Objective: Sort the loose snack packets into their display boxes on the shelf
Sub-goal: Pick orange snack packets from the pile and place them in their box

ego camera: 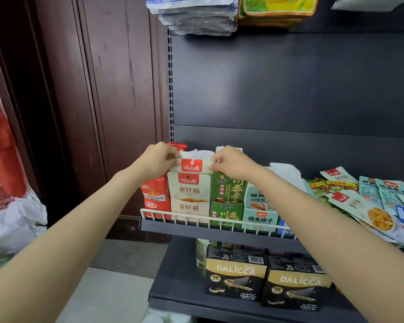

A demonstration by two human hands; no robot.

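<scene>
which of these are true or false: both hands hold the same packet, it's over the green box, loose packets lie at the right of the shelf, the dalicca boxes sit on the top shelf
1. Both hands hold the same packet. True: the left hand and the right hand each pinch a top corner of the cream packet.
2. The packet is over the green box. False: it is above the cream display box, left of the green box.
3. Loose packets lie at the right of the shelf. True: a pile of loose packets lies there.
4. The Dalicca boxes sit on the top shelf. False: the Dalicca boxes stand on the lower shelf, below the wire rail.
</scene>
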